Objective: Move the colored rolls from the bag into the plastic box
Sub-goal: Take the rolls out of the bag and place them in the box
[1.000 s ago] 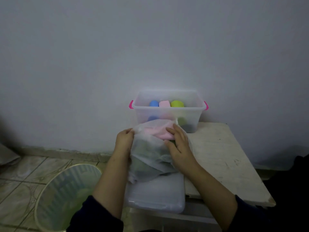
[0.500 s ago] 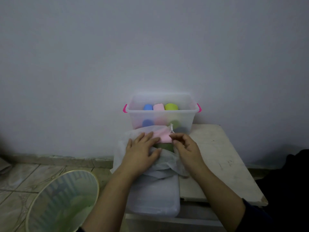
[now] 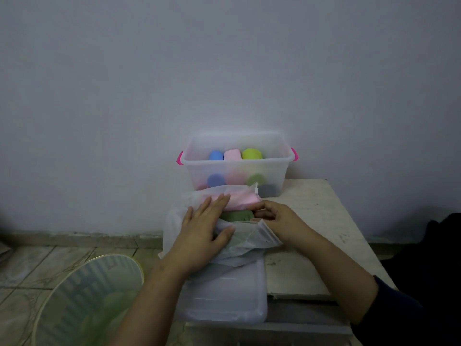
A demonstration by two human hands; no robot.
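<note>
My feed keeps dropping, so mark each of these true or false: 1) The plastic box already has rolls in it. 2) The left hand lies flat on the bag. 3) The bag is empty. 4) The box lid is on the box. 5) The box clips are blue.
1) True: blue, pink and yellow-green rolls show in the plastic box.
2) True: the left hand rests on the bag with straight fingers.
3) False: a pink roll and a green roll lie in its mouth, by the right hand.
4) False: the box is open; the lid lies under the bag.
5) False: they are pink.
</note>
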